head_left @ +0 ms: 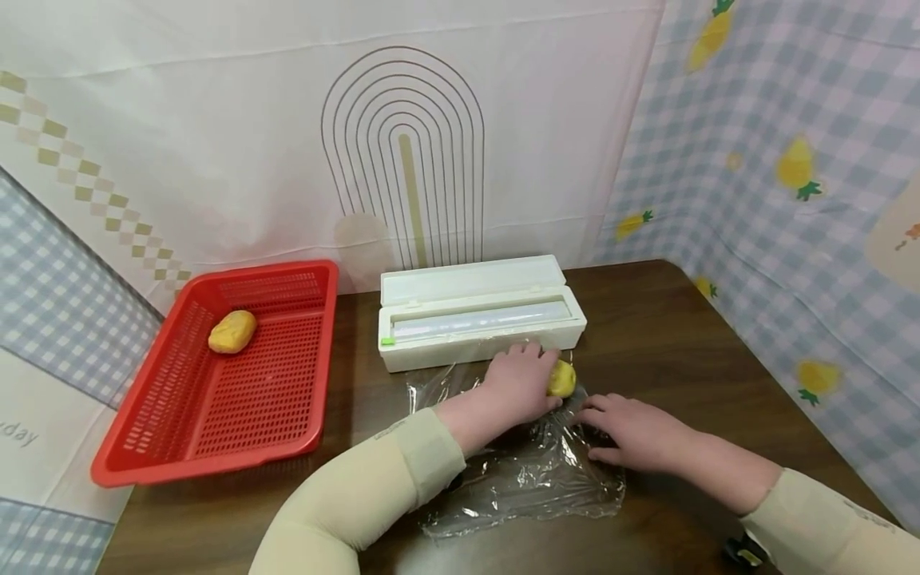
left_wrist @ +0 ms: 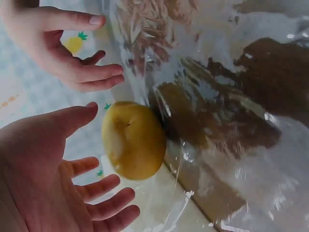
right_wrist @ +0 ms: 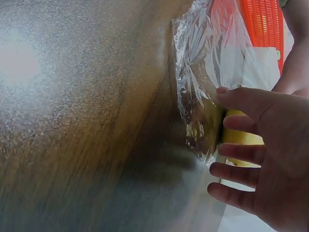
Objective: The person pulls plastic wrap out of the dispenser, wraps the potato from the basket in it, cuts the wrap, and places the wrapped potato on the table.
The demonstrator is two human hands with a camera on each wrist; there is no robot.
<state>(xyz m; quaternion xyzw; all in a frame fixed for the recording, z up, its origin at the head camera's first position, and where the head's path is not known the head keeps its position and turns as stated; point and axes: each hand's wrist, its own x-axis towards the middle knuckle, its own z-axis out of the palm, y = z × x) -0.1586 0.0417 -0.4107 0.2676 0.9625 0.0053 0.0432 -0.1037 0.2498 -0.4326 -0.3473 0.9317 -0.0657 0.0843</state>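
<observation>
A yellow potato [head_left: 562, 378] lies on a sheet of clear cling film [head_left: 513, 479], near the sheet's right side. Right beside it is my left hand [head_left: 519, 382], fingers spread and thumb close to the potato. The left wrist view shows the whole potato [left_wrist: 133, 140] with a small dimple, the fingers not wrapped round it. My right hand [head_left: 632, 431] is at the film's right edge with fingers extended. In the right wrist view its fingers overlap the potato [right_wrist: 241, 140] and stand near the crumpled film [right_wrist: 200, 96].
Behind the film is a white cling film box [head_left: 481, 323], its lid raised and a roll inside. A red plastic basket [head_left: 323, 375] stands at the left with another yellow lump [head_left: 233, 331] in it. Printed curtains hang behind the brown table [head_left: 632, 311] and at its right.
</observation>
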